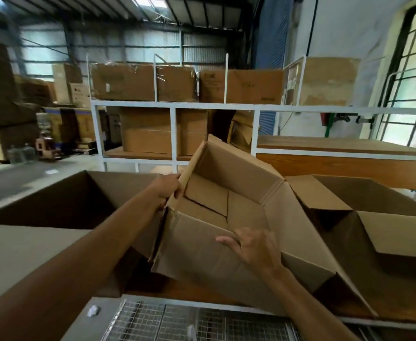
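Box (198,244) is held tilted: left edge pinched by left hand (170,190), near rim gripped by right hand (253,247), nearer the body.

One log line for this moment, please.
activity: handling open cardboard box | left hand: grips left wall | right hand: grips near rim | state: tilted, empty

Shelf carton (241,87) print (blurred) maybe reads "Frat".
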The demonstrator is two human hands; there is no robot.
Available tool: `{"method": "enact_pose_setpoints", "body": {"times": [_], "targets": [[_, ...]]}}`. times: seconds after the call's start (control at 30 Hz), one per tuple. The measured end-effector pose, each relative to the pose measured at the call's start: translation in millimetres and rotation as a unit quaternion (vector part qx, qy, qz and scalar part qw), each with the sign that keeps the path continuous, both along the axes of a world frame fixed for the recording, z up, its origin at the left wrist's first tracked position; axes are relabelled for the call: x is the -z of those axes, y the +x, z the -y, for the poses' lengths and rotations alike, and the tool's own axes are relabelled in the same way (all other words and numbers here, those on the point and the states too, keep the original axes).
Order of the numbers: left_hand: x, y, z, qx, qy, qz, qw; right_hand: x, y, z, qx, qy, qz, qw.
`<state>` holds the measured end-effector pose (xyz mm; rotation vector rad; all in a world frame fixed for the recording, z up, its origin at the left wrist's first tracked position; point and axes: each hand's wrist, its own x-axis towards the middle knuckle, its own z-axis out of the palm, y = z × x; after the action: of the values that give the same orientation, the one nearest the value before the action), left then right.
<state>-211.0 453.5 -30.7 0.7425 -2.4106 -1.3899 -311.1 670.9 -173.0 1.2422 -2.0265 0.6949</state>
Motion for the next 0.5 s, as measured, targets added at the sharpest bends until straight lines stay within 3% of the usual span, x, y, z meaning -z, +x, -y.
{"method": "enact_pose_setpoints", "body": {"times": [0.27, 0.5], "targets": [[-63, 58, 44, -0.116, 0.058, -0.053, 0.99, -66, 20, 66, -0.109, -0.098, -0.076, 0.986], [-97, 114, 123, -0.097, 0.051, -0.056, 0.992, -118, 59, 155, -0.128, -0.137, -0.158, 0.97]]}}
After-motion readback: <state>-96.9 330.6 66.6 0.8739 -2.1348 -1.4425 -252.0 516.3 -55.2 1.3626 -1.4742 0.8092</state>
